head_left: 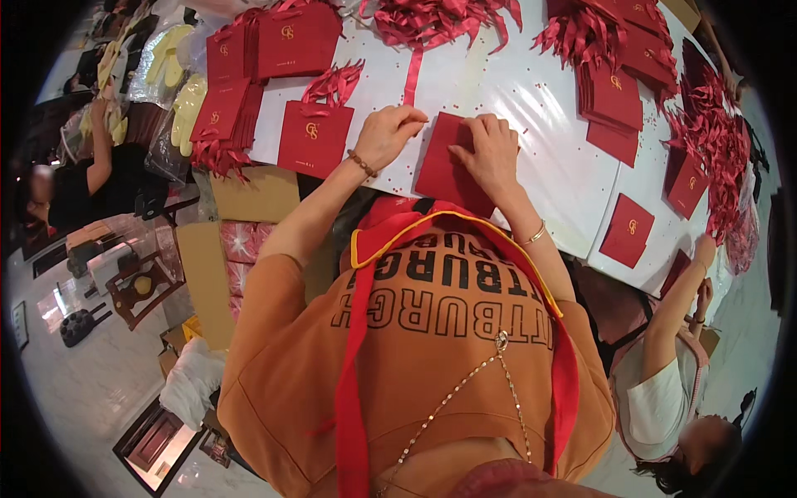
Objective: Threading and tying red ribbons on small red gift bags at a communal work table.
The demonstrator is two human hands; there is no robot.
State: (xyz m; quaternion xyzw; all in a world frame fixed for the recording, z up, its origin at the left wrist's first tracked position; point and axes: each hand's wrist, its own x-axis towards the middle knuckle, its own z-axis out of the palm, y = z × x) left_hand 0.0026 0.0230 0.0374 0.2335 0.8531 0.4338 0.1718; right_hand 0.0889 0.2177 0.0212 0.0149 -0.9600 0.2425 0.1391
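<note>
A plain red paper bag [448, 153] lies on the white table just in front of me. My right hand [496, 158] grips its right side, fingers curled over the far edge and thumb on the face. To the left of the bag, my left hand [388, 137] hovers with thumb and fingertips pinched together; whether anything thin sits between them cannot be made out. One red ribbon [413, 76] trails from a heap of ribbons [432, 21] down toward those fingertips. Left of my wrist lies a red gift bag [312, 137] with ribbon handles and a gold emblem.
Stacks of red bags stand at the left [222, 116] and right [610, 95]. An open carton [207, 286] with pink-red packs is below the table's left edge. At the right, a co-worker's arm [677, 307] reaches to the table; another person [100, 166] is far left.
</note>
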